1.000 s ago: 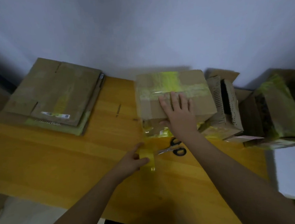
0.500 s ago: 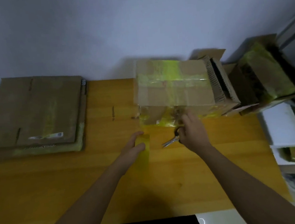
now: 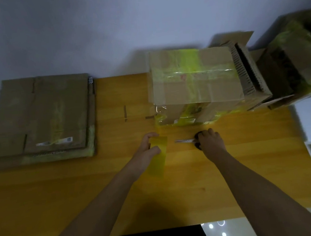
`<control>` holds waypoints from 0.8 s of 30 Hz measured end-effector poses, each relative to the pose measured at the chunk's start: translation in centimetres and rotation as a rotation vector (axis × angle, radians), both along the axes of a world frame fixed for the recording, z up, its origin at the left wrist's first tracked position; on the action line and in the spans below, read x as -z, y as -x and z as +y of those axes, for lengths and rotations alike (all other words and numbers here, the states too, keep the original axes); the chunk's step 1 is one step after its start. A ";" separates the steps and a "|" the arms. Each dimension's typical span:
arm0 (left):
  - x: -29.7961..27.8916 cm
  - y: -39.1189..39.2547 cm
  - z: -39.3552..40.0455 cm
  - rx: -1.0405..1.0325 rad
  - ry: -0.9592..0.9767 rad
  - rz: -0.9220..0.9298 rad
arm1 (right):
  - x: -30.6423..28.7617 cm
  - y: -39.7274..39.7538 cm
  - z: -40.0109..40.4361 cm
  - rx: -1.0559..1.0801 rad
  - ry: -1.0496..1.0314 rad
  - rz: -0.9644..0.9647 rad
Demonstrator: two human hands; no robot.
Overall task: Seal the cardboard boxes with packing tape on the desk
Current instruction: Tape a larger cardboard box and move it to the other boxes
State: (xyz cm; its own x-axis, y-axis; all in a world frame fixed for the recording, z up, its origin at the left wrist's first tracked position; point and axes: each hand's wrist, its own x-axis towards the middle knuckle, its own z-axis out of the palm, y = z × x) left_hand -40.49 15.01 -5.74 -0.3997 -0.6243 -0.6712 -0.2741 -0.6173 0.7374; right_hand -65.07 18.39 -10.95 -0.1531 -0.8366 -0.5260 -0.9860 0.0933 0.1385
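- Spanning the whole lower view, the desk (image 3: 247, 166) gives the work a bare wooden patch in front of the box; a judgement: any tug on the tape could slide light things across it.
- Lying flat at the left end, the stack of flattened cardboard (image 3: 39, 115) waits well apart from the hands and poses little risk now.
- Standing at the back centre, the cardboard box (image 3: 195, 85) already carries yellowish tape across its top and down its front face. A strip appears to run from its lower front edge towards the left hand; if pulled too hard, the box may shift or the stuck end may peel away.
- Leaning just right of it, an open box (image 3: 249, 73) and another beyond could be knocked by the right elbow.
- Curling its fingers and thumb round the yellow tape (image 3: 157, 155), the left hand (image 3: 146, 152) holds it just above the desk, in front of the box. Slack here could let the strip fold and stick to itself.
- Closing round the dark handles, the right hand (image 3: 210, 141) grips the scissors (image 3: 184, 141), blades pointing towards the left hand and seemingly together, though blurred. A hasty cut might nick the left fingers or sever the strip crookedly.
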 end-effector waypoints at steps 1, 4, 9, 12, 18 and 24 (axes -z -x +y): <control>0.0 -0.1 0.0 -0.005 0.003 0.017 | -0.4 0.2 0.4 0.015 -0.002 -0.019; -0.2 -0.5 0.2 -0.021 0.004 0.047 | -2.5 0.3 1.7 0.297 -0.008 -0.375; -1.4 -0.7 0.8 -0.060 0.015 0.035 | -6.9 -0.1 2.7 0.629 0.048 -0.932; -1.9 -0.8 0.9 -0.053 0.023 -0.005 | -9.9 0.6 1.5 0.545 -0.099 -0.901; -2.8 -0.8 1.2 -0.099 0.050 -0.017 | -13.4 0.3 -3.4 0.198 -0.385 -0.736; -3.3 -0.8 1.6 -0.123 0.045 0.001 | -13.6 -1.2 -6.8 0.038 -0.480 -0.626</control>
State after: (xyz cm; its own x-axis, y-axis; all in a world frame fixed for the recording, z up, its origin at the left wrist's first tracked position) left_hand -39.70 16.58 -2.46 -0.3187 -0.6979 -0.6413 -0.1976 -0.6128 0.7651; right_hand -63.84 11.57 2.67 0.2671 -0.4964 -0.8260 -0.8910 0.1993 -0.4079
